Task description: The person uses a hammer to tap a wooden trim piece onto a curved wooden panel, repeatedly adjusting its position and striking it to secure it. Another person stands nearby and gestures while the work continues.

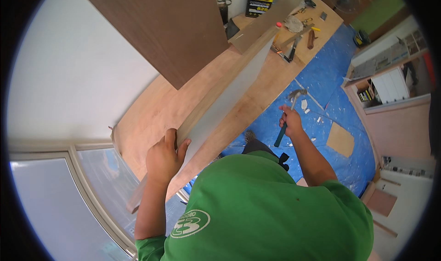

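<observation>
Head view, working from my end: left hand [165,157] is hooked over the long board [225,100], thumb on the pale face, index finger curled across the wooden edge; can't tell what the other fingers do behind it. Right hand [290,121] is wrapped round the hammer [280,138] partway up the handle, out over the blue sheet [340,59]. Board looks to be standing on edge along the plywood bench [248,118]. I'd call it stiff, probably light for its length, but tippy, and that pale face might be slick, so I'd pinch across the top edge. Hammer's likely head-heavy; the dark grip should hold best. Further out, big brown panel [156,26] wall side, loose tools [293,54] at the far end.
</observation>
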The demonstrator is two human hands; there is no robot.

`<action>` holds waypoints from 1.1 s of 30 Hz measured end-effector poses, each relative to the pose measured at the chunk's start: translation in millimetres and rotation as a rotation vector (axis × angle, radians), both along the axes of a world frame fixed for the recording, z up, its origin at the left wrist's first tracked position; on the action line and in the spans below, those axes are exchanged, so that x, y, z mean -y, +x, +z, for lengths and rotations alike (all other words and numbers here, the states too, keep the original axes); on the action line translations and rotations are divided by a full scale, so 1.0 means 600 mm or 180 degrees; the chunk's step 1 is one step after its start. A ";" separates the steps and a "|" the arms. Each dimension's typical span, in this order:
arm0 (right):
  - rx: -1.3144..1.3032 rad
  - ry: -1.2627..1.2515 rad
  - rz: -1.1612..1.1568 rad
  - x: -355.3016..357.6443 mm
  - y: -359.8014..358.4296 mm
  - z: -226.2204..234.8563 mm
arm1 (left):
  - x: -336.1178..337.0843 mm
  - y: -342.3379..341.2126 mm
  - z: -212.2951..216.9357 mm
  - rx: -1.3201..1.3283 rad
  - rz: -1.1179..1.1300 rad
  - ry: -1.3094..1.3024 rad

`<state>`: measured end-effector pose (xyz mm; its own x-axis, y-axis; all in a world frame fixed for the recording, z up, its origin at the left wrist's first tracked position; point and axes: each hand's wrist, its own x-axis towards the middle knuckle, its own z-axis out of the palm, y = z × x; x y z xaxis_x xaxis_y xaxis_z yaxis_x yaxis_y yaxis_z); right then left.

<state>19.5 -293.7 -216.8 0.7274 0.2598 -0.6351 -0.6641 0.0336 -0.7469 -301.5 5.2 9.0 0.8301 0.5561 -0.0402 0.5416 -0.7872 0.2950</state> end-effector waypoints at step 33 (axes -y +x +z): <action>0.0859 0.1580 0.0194 -0.231 0.352 0.146 | 0.025 0.155 0.034 -0.0299 0.0748 -0.0422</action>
